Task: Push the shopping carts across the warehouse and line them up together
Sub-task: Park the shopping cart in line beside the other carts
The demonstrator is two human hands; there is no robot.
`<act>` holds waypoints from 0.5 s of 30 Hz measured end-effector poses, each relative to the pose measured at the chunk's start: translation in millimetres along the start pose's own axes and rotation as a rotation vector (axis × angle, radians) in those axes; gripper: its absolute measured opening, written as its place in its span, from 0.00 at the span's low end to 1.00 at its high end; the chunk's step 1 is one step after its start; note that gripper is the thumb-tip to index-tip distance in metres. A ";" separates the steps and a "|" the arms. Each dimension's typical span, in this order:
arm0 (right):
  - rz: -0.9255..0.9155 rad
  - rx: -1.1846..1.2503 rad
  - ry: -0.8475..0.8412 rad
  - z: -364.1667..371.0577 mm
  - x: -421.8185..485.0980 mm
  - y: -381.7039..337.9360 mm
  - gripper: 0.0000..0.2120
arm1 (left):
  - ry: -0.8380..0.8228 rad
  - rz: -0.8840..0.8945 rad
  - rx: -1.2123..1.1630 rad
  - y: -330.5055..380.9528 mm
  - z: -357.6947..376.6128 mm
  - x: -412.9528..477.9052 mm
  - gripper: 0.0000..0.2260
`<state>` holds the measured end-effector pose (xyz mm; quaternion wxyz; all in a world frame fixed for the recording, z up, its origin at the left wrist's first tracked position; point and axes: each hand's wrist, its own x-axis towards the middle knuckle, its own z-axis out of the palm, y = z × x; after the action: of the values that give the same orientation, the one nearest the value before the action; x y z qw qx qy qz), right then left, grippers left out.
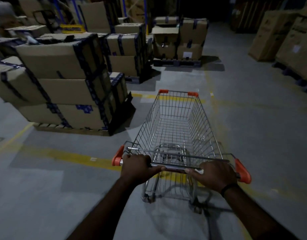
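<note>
Head view, one entry.

Left hand (pixel 138 166): the arm is extended forward from the lower edge of the frame. The fingers are curled over the handle bar (pixel 175 168) of the shopping cart (pixel 175 122) and clamped on it just inside the left orange end cap (pixel 117 156). The thumb is laid along the bar toward its middle.

Right hand (pixel 216 175): the arm is extended likewise, with a dark wristband (pixel 229 188) worn on it. The fingers are wrapped over the same bar and gripped on it just inside the right orange end cap (pixel 242 172), thumb pointed inward.

Shopping cart: the wire basket is carried on the grey floor (pixel 253 135), directly ahead of both hands and running away from the grip. Its rear end is set over a yellow floor line (pixel 62 155); its front corners, capped in orange, are seen against a second, fainter yellow line.

Surroundings: taped cardboard boxes (pixel 59 80) are stacked on a pallet (pixel 71 129) near the cart's front left. Further box stacks (pixel 180 38) are placed beyond, toward the far edge of the floor. Tall cartons (pixel 287 37) are ranged along the floor's right edge, well apart from the cart.
</note>
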<state>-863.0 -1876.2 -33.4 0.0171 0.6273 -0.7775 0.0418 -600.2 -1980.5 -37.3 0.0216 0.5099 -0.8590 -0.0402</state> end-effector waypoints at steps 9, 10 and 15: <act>-0.173 0.016 0.019 12.1 62.8 -52.7 0.49 | 0.051 -0.180 0.021 -58.8 -1.3 -6.0 0.36; -0.195 0.022 0.016 14.2 71.4 -58.0 0.51 | 0.056 -0.206 0.030 -64.4 -1.4 -6.2 0.36; -0.298 0.041 -0.011 23.8 116.4 -84.3 0.52 | 0.052 -0.350 0.056 -91.0 -2.5 -4.2 0.40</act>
<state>-804.8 -2009.2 -44.2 0.0060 0.7361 -0.6749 0.0509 -518.4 -2020.3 -43.1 0.0221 0.6530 -0.7570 -0.0062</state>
